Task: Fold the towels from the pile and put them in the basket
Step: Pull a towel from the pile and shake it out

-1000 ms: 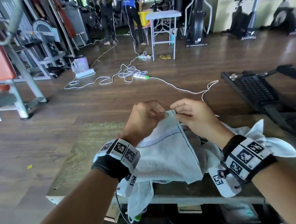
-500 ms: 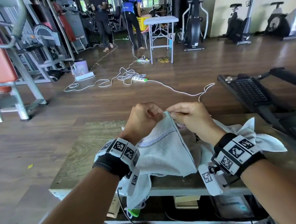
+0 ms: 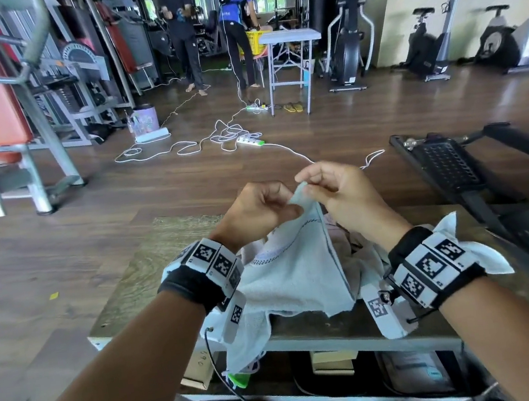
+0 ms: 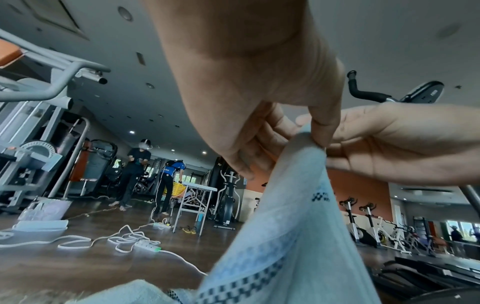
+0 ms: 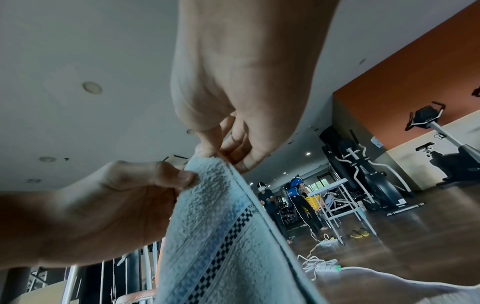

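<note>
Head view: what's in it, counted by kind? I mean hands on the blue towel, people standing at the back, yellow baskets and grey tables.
Hands pinching the light blue towel: 2, left hand, right hand
People at the back: 2, person in black, person in blue
Yellow basket: 1
Grey table: 1
Total: 6

The head view looks forward and down from above; both wrist views look up from close underneath, all three sharing the pinched pale blue terry towel (image 3: 299, 269).
</note>
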